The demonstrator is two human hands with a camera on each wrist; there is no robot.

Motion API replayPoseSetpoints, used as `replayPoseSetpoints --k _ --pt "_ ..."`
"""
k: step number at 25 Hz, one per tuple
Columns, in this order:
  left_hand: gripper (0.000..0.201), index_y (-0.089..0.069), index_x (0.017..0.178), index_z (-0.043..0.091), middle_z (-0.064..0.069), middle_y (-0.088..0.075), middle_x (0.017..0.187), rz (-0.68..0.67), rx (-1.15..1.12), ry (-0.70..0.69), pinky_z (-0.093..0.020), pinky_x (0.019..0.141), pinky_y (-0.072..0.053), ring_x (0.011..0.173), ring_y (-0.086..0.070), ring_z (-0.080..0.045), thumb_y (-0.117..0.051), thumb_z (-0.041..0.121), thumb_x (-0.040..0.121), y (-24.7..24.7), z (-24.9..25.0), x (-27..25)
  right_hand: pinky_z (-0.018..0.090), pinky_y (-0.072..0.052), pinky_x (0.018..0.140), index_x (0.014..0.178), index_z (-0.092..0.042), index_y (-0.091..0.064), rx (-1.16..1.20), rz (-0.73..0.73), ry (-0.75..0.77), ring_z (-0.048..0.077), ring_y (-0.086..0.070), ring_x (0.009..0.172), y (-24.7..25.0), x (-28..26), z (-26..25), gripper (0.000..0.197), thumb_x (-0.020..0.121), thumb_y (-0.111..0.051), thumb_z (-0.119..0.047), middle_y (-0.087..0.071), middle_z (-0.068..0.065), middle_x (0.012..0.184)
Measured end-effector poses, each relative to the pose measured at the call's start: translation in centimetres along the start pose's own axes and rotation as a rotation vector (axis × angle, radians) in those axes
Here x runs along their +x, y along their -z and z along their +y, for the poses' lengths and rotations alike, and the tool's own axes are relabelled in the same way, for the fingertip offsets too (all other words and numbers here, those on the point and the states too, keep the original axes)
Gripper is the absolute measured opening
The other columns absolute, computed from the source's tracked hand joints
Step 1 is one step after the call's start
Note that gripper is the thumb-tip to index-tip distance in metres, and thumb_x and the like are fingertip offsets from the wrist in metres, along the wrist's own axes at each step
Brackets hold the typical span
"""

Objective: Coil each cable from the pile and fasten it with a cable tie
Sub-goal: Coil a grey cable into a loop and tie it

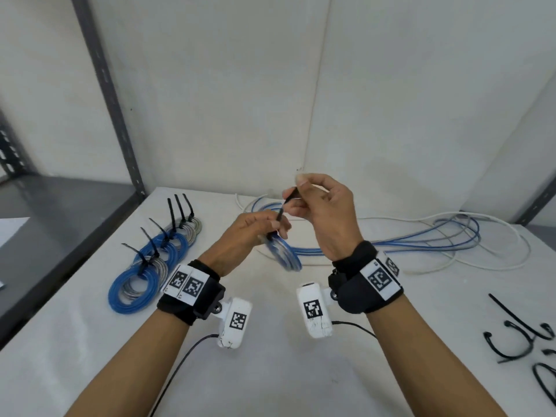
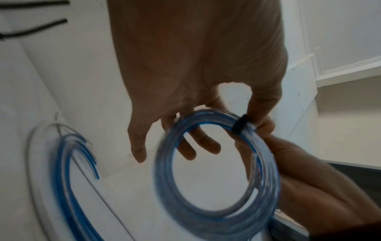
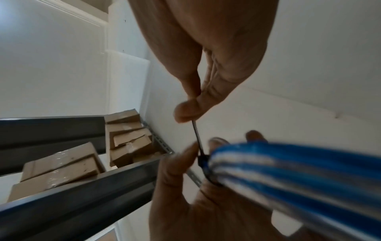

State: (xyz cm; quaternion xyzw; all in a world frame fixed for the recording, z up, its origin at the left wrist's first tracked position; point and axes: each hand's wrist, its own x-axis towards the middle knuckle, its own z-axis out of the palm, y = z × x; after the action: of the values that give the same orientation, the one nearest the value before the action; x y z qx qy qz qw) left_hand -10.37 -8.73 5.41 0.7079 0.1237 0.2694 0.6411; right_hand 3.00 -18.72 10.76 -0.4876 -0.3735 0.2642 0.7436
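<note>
Above the white-covered table [image 1: 270,341], the left hand [image 1: 240,236] grips a coil of blue and clear plastic cable [image 1: 284,252], thumb and fingers curled round the bundle where a black plastic cable tie [image 1: 281,216] loops it. In the left wrist view the tie's band [image 2: 240,124] sits snug across the strands, right beside the pinching fingertips, and the ring hangs below the hand, blurred. The right hand [image 1: 323,212] is raised just above the left, its thumb and forefinger pinching the tie's free tail, which runs straight and taut from the coil up to that pinch; its other fingers are loosely curled. The right wrist view shows the tail [image 3: 198,138] rising from the tie's head at the edge of the bundle.

On the table to the left lies a row of finished blue and grey cable coils [image 1: 150,266], overlapping one another, each with a black tie tail sticking up. Behind the hands the loose pile of blue, grey and white cables [image 1: 436,236] sprawls toward the right. Spare black cable ties [image 1: 517,335] lie at the table's right edge. A dark grey metal shelf rack [image 1: 105,85] stands at the left, against the white wall.
</note>
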Motion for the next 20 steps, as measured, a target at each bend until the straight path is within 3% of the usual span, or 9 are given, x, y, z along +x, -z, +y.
replayPoseSetpoints --k 2,4,6,8,12,14,16,18,20 --pt "0.017 -0.075 0.101 0.028 0.012 -0.072 0.109 0.101 0.008 -0.015 -0.028 0.095 -0.049 0.104 -0.063 -0.007 -0.063 0.036 0.091 1.4 0.4 -1.9 0.033 -0.061 0.065 0.099 0.005 -0.067 -0.085 -0.089 0.05 0.028 -0.072 0.063 -2.1 -0.4 -1.2 0.02 0.093 -0.071 -0.014 -0.073 0.021 0.08" --pt "0.023 -0.069 0.117 0.031 0.014 -0.071 0.119 0.226 0.101 0.002 -0.032 0.1 -0.052 0.116 -0.064 -0.006 -0.062 0.042 0.098 2.4 0.9 -3.9 0.036 -0.062 0.064 0.09 0.003 -0.069 -0.208 -0.147 0.113 0.032 -0.074 0.063 -4.3 -0.6 -2.2 0.021 0.087 -0.079 -0.016 -0.072 0.022 0.078" --pt "0.037 -0.069 0.117 0.027 0.008 -0.073 0.113 0.306 0.173 0.102 -0.036 0.09 -0.058 0.109 -0.069 -0.014 -0.059 0.054 0.095 3.4 2.1 -5.9 0.034 -0.061 0.059 0.086 0.002 -0.069 -0.299 -0.184 0.143 0.03 -0.073 0.058 -6.7 -1.0 -2.6 0.021 0.084 -0.082 -0.015 -0.071 0.022 0.075" --pt "0.045 -0.072 0.111 0.019 0.001 -0.077 0.101 0.316 0.198 0.215 -0.035 0.077 -0.061 0.091 -0.075 -0.02 -0.061 0.058 0.091 4.5 3.0 -7.7 0.03 -0.059 0.054 0.085 0.001 -0.069 -0.39 -0.21 0.16 0.027 -0.072 0.055 -8.7 -1.4 -2.5 0.022 0.084 -0.083 -0.017 -0.071 0.018 0.073" --pt "0.026 -0.074 0.106 0.002 -0.015 -0.077 0.092 0.303 0.255 0.273 -0.033 0.073 -0.062 0.074 -0.074 -0.023 -0.074 0.023 0.091 8.2 4.1 -11.7 0.026 -0.054 0.05 0.083 -0.002 -0.07 -0.425 -0.241 0.149 0.02 -0.07 0.053 -11.7 -1.9 -1.4 0.026 0.084 -0.083 -0.025 -0.074 0.011 0.071" --pt "0.022 -0.074 0.103 -0.003 -0.022 -0.076 0.09 0.357 0.198 0.289 -0.028 0.067 -0.062 0.068 -0.072 -0.021 -0.075 0.013 0.088 10.2 4.7 -13.4 0.027 -0.054 0.053 0.085 -0.005 -0.07 -0.479 -0.297 0.077 0.018 -0.07 0.057 -12.4 -2.0 0.0 0.034 0.084 -0.082 -0.037 -0.075 0.009 0.075" --pt "0.022 -0.074 0.101 -0.003 -0.023 -0.076 0.087 0.443 0.196 0.304 -0.025 0.062 -0.061 0.063 -0.072 -0.018 -0.077 0.01 0.084 12.1 5.0 -14.7 0.027 -0.056 0.058 0.091 -0.008 -0.071 -0.674 -0.495 -0.076 0.014 -0.072 0.065 -12.8 -2.3 2.1 0.04 0.082 -0.081 -0.045 -0.077 0.008 0.083" --pt "0.026 -0.075 0.101 0.001 -0.021 -0.077 0.087 0.47 0.205 0.337 -0.026 0.065 -0.062 0.064 -0.073 -0.018 -0.08 0.015 0.08 13.4 4.7 -15.8 0.024 -0.057 0.062 0.096 -0.007 -0.071 -0.752 -0.727 -0.282 0.014 -0.073 0.071 -13.1 -2.8 4.5 0.031 0.084 -0.081 -0.034 -0.076 0.009 0.086" --pt "0.029 -0.076 0.102 0.002 -0.02 -0.077 0.09 0.476 0.164 0.365 -0.027 0.067 -0.062 0.068 -0.073 -0.018 -0.079 0.02 0.079 14.3 4.1 -16.6 0.022 -0.057 0.062 0.091 -0.008 -0.07 -0.665 -0.803 -0.406 0.014 -0.073 0.067 -13.7 -3.1 6.1 0.015 0.088 -0.078 -0.02 -0.074 0.013 0.083"
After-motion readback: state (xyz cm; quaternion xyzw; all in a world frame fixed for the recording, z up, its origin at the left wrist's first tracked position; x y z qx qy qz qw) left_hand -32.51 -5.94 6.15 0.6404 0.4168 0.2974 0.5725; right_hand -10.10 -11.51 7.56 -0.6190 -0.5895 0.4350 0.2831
